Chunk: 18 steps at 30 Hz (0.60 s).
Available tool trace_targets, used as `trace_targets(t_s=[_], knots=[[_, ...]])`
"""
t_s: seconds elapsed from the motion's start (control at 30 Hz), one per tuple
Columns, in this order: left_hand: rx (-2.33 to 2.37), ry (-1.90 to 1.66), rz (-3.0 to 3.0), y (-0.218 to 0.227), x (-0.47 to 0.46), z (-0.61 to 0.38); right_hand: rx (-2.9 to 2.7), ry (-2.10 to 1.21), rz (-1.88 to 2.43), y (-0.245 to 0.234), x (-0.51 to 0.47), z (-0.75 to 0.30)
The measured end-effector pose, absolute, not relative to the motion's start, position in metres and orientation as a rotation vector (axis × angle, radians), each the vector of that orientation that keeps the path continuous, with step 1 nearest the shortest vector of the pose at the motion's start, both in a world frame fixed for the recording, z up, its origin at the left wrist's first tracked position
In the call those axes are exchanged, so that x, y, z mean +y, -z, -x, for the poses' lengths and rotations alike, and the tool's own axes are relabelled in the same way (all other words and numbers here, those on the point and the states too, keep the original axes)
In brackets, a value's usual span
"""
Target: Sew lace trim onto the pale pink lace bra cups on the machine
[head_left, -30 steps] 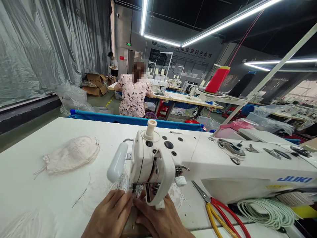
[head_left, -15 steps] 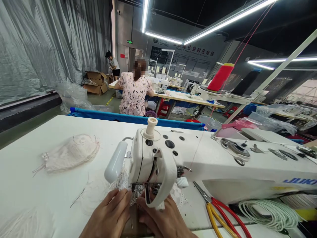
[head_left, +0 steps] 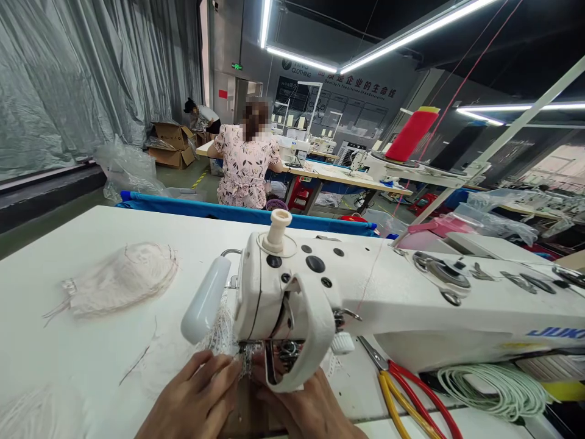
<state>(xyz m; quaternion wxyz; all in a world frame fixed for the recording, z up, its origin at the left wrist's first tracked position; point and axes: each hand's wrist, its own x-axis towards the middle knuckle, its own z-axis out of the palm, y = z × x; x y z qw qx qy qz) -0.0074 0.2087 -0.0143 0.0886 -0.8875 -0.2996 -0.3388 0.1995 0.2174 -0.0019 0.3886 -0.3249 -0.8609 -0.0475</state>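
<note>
White lace fabric (head_left: 222, 325) lies under the head of a white sewing machine (head_left: 292, 299), bunched to the left of its needle area. My left hand (head_left: 196, 390) is closed on the lace just left of the presser foot, its fingers bent and pressed together. On the other side, my right hand (head_left: 311, 405) reaches in beneath the curved white guard, which hides part of its fingers. Its thumb and fingers seem closed on the lace's near edge. Pink thread runs down to the machine from a red cone (head_left: 412, 134).
Scissors (head_left: 402, 390) with red and yellow handles lie right of my right hand, beside coiled pale green cord (head_left: 493, 390). Stitched white pieces (head_left: 121, 280) rest on the table at left. A blue cloth trough (head_left: 219, 213) lines the far edge. One person sits beyond; another stands near boxes.
The view has shifted slightly. Both hands stay at the needle area with the lace. In the background, the person near the boxes has bent down.
</note>
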Motion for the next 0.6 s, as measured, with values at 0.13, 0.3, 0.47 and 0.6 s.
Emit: trace_targets(t_s=[0.13, 0.3, 0.47, 0.6], knots=[[-0.916, 1.151, 2.675, 0.017, 0.211, 0.006, -2.118, 0.192, 0.826, 0.020, 0.221, -0.197], [-0.924, 1.146, 2.610, 0.016, 0.210, 0.004, -2.229, 0.169, 0.849, 0.032, 0.219, -0.199], [-0.950, 1.166, 2.627, 0.023, 0.209, 0.006, -2.266, 0.202, 0.835, 0.024, 0.219, -0.200], [-0.963, 1.111, 2.625, 0.026, 0.210, 0.006, -2.321, 0.252, 0.839, 0.019, 0.219, -0.199]])
